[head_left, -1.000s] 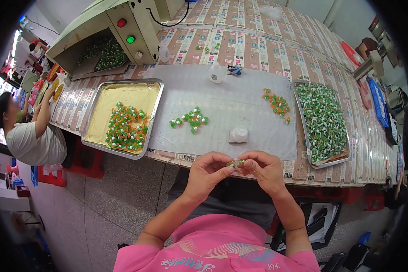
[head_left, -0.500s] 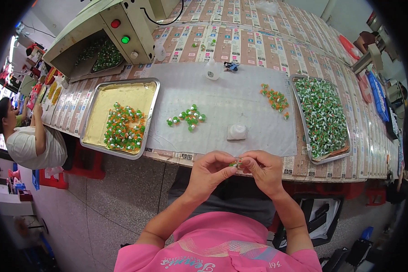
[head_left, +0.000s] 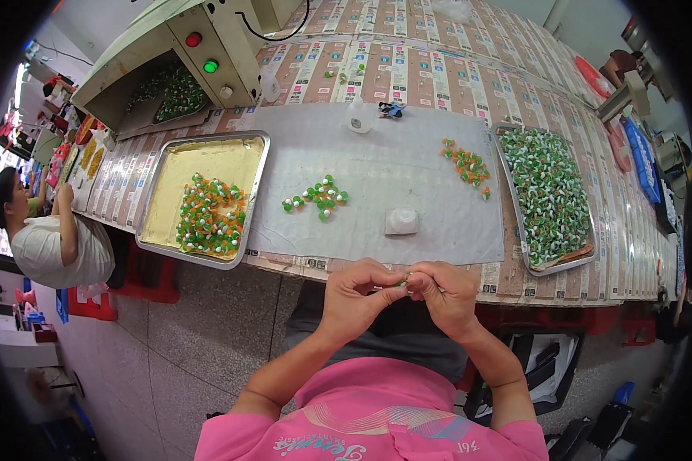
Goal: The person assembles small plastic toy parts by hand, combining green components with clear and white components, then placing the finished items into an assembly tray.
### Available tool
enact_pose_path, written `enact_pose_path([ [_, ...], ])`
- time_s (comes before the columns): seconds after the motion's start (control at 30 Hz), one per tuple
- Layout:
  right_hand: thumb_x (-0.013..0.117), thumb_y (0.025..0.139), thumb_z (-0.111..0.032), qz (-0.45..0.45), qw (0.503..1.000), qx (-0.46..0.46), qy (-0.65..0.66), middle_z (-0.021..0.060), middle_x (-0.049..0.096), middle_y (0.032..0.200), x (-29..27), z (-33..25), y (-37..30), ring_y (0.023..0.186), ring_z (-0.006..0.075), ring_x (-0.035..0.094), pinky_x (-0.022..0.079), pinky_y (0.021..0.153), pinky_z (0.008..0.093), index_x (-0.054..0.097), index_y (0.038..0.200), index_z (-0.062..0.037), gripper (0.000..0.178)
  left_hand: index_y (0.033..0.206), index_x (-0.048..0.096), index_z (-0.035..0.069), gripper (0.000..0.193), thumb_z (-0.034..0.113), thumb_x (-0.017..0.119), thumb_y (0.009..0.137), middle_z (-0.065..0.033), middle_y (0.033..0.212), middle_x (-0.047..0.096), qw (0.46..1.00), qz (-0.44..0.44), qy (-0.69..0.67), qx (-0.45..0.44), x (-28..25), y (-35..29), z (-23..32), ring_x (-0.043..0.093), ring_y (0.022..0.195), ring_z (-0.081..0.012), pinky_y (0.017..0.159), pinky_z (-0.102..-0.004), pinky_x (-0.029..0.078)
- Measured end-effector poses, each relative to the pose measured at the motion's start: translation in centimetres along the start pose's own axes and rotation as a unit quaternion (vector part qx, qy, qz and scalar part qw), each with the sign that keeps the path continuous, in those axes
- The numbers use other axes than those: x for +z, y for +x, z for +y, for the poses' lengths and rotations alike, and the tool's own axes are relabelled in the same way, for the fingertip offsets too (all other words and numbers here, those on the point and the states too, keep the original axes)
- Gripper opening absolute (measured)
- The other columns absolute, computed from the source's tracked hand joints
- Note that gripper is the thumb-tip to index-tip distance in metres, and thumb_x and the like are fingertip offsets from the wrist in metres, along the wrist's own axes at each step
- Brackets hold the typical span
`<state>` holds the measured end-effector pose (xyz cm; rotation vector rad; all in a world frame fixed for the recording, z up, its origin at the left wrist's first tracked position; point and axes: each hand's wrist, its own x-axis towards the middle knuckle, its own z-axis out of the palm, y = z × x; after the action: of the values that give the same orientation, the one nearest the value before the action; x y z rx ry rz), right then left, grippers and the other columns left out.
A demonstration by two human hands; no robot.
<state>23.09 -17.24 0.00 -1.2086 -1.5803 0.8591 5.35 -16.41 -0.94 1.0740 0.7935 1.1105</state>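
My left hand (head_left: 354, 298) and my right hand (head_left: 447, 296) meet at the table's front edge, thumbs and forefingers pinched together. Between their fingertips is a small green piece (head_left: 402, 282), mostly covered by the fingers. Just beyond them a small white lump on a square base (head_left: 402, 222) rests on the white sheet (head_left: 361, 169). To its left lies a little cluster of green, white and orange pieces (head_left: 321, 197). Farther right on the sheet is a loose group of orange and green pieces (head_left: 467, 166).
A metal tray (head_left: 255, 196) at left holds a heap of similar pieces; another tray (head_left: 507, 196) at right is full of them. Behind stand a clear bottle (head_left: 359, 119), a small blue and black item (head_left: 392, 111) and a beige machine (head_left: 234, 58). A person (head_left: 58, 246) sits at far left.
My fingertips have closed more tightly around the small green piece, so less of it shows. My right fingers have turned slightly inward; the things on the table stay put.
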Motion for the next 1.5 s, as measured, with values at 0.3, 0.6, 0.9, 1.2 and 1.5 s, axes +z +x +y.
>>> enact_pose_path([
  [0.3, 0.066, 0.093, -0.023, -0.038, 0.997, 0.025, 0.059, 0.0085, 0.067, 0.076, -2.2, -0.5, 0.2, 0.063, 0.0124, 0.064, 0.05, 0.057, 0.0228, 0.07, 0.102, 0.0009, 0.026, 0.099, 0.07, -0.001, 0.02, -0.008, 0.073, 0.081, -0.0096, 0.099, 0.065, 0.999, -0.025, -0.011, 0.022, 1.1, 0.6, 0.6, 0.065, 0.093, -0.0162, 0.084, -0.0276, 0.053],
  [0.6, 0.079, 0.076, -0.007, -0.078, 0.989, -0.126, -0.024, 0.0088, 0.07, 0.095, -3.9, -0.1, 1.4, 0.082, 0.0211, 0.066, 0.053, 0.067, 0.0294, 0.072, 0.107, -0.0048, 0.032, 0.103, 0.068, 0.0, 0.026, -0.005, 0.074, 0.078, -0.0095, 0.102, 0.066, 0.99, -0.03, 0.107, 0.085, 1.0, 0.5, 1.5, 0.064, 0.096, -0.0182, 0.085, -0.0285, 0.05],
  [0.9, 0.077, 0.072, 0.0, -0.045, 0.972, -0.223, -0.051, 0.0105, 0.07, 0.097, -3.3, 0.1, 1.4, 0.078, 0.0233, 0.065, 0.051, 0.064, 0.0308, 0.071, 0.103, -0.0014, 0.031, 0.098, 0.071, 0.002, 0.024, -0.002, 0.078, 0.076, -0.0103, 0.094, 0.068, 0.96, -0.016, 0.224, 0.166, 1.0, 0.7, 1.9, 0.068, 0.085, -0.019, 0.073, -0.0274, 0.053],
  [1.2, 0.075, 0.072, 0.003, -0.065, 0.97, -0.232, -0.038, 0.013, 0.07, 0.096, -2.5, 0.5, 1.6, 0.075, 0.0259, 0.066, 0.052, 0.063, 0.0316, 0.069, 0.103, 0.0007, 0.031, 0.098, 0.072, 0.001, 0.024, -0.002, 0.08, 0.075, -0.0086, 0.093, 0.067, 0.963, 0.009, 0.223, 0.154, 0.3, -0.2, 1.8, 0.066, 0.088, -0.0171, 0.076, -0.0265, 0.053],
  [1.5, 0.079, 0.074, -0.006, -0.073, 0.989, -0.119, -0.059, 0.0124, 0.07, 0.095, -3.4, -1.4, 0.3, 0.077, 0.0245, 0.066, 0.053, 0.068, 0.0319, 0.069, 0.107, -0.0013, 0.035, 0.093, 0.071, 0.005, 0.018, -0.002, 0.074, 0.077, -0.0082, 0.095, 0.069, 0.866, 0.109, 0.437, 0.217, -5.8, 0.4, 6.6, 0.065, 0.089, -0.0191, 0.081, -0.0302, 0.051],
])
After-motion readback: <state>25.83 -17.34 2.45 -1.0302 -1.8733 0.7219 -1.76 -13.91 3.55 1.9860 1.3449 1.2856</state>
